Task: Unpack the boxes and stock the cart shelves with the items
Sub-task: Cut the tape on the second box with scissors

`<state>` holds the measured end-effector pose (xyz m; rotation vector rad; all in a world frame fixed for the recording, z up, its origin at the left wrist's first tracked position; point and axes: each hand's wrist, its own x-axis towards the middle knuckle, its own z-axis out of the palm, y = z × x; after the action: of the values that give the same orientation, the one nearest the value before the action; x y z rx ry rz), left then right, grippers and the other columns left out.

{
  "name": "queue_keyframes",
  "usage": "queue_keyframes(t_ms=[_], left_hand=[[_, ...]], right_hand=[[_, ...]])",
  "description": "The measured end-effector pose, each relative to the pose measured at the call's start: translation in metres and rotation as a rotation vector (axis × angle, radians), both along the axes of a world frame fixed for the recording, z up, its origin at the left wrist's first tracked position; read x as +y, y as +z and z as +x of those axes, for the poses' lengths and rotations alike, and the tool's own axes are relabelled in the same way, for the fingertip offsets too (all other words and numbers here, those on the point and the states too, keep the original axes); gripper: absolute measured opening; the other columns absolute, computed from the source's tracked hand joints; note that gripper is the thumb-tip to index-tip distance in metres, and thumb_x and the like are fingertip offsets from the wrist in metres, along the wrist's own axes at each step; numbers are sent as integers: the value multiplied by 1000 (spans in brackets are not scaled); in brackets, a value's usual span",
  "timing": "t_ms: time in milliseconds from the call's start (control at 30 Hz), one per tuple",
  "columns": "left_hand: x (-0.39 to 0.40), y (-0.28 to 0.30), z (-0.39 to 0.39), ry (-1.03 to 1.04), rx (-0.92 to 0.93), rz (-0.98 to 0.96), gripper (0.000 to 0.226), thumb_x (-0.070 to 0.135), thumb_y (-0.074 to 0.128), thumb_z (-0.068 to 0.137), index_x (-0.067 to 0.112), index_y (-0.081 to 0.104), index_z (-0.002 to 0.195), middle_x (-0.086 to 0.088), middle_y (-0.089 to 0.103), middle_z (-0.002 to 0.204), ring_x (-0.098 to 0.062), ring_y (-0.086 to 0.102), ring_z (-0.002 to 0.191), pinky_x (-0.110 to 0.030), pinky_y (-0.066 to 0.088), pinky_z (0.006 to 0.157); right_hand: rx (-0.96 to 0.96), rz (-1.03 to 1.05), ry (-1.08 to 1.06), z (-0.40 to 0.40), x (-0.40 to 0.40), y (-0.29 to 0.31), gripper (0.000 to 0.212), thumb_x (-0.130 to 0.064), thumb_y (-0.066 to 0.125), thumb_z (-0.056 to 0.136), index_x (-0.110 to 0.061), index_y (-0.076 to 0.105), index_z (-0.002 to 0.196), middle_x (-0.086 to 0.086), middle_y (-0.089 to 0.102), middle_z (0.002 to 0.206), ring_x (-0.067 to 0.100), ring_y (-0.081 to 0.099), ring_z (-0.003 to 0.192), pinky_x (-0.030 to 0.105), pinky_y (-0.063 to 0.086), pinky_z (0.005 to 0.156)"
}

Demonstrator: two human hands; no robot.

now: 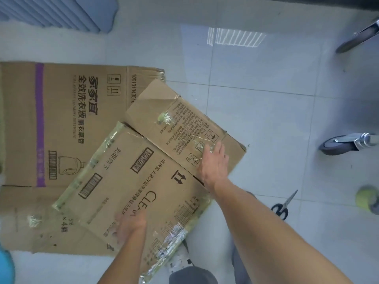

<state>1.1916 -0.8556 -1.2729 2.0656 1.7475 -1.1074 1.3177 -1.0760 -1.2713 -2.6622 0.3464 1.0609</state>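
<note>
Two flattened boxes lie stacked on the tiled floor, the smaller box (143,175) skewed across the larger box (61,140), which sits against the left edge of the floor in view. Both hands are on the smaller one: the right hand (213,167) lies spread with straight fingers flat on its far panel, and the left hand (129,226) is at the near edge, blurred, so I cannot tell whether its fingers curl under the cardboard or only rest on it. Nothing seems to be left inside; it looks emptied and pressed flat.

From where I stand, the main risk is the loose packing tape (166,119) that clings in crinkled strips along the flaps and edges. It could stick to a palm or drag the sheet askew as the cardboard is pushed. The smooth tiles would let the top box slide off the one beneath if it is shoved unevenly.

Further out, open scissors (284,203) lie on the floor just beside the right forearm, blades pointing away, and a knee or a sweeping arm could catch them. A tennis ball (367,198) near the right edge, and the cart wheels (338,144) beyond it, are things to trip on when rising.
</note>
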Motion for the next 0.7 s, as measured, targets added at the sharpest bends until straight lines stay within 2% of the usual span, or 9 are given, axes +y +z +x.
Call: queue_keyframes(t_ms=[100,200,300,367,433,500,567,633,700], left_hand=[[45,-27,-12,230,-50,136,74,35,52,98,1,16,152,-32,25,152,-46,30,139,-58,27,113],[95,-62,-19,353,-225,191,70,41,57,97,-3,34,146,-31,40,146,-46,40,134,-56,30,113],[116,-91,-16,463,-411,93,58,45,54,96,2,56,134,-21,56,136,-39,56,123,-54,42,107],[111,-97,-10,443,-436,106,49,37,48,101,1,56,134,-18,56,137,-36,55,123,-47,42,107],[103,-90,-9,529,-500,105,50,35,37,107,-3,52,135,-24,52,138,-38,50,125,-44,38,108],[95,-69,-20,477,-389,246,72,55,36,101,-6,46,138,-30,48,139,-41,46,128,-49,32,112],[82,-42,-25,491,-257,347,96,71,45,90,-5,32,147,-29,38,148,-42,35,138,-53,27,114],[76,-17,-21,533,-232,399,106,75,52,83,-2,25,150,-29,36,148,-42,33,138,-52,30,111],[72,-3,-17,520,-227,359,108,79,53,79,1,28,148,-27,41,142,-41,37,133,-51,35,105]], right_hand=[[-99,10,91,41,21,-32,76,-31,63,92,-16,16,151,28,0,160,41,3,149,55,14,120],[-148,-12,121,85,35,-64,102,-51,67,85,-21,0,156,27,-8,160,43,-3,149,55,6,119],[-80,35,-3,104,38,-84,117,-46,78,75,-25,-4,156,26,-9,160,44,-2,148,57,7,120],[-113,62,-53,102,39,-87,116,-44,81,71,-26,3,155,22,-1,160,42,4,148,57,10,120],[-186,69,-82,99,37,-83,106,-43,82,67,-25,18,149,17,21,153,38,22,142,54,22,117],[-268,82,-83,97,37,-75,94,-40,83,66,-25,28,141,13,36,135,31,35,128,48,32,110],[-310,64,-77,91,36,-69,93,-42,85,63,-25,31,137,11,40,125,27,38,117,45,35,105],[-346,24,-75,79,44,-62,96,-39,87,61,-23,30,136,13,41,124,29,39,114,45,35,103],[-395,-55,-115,65,42,-50,97,-26,86,62,-23,27,138,17,40,126,32,39,116,47,34,106]])
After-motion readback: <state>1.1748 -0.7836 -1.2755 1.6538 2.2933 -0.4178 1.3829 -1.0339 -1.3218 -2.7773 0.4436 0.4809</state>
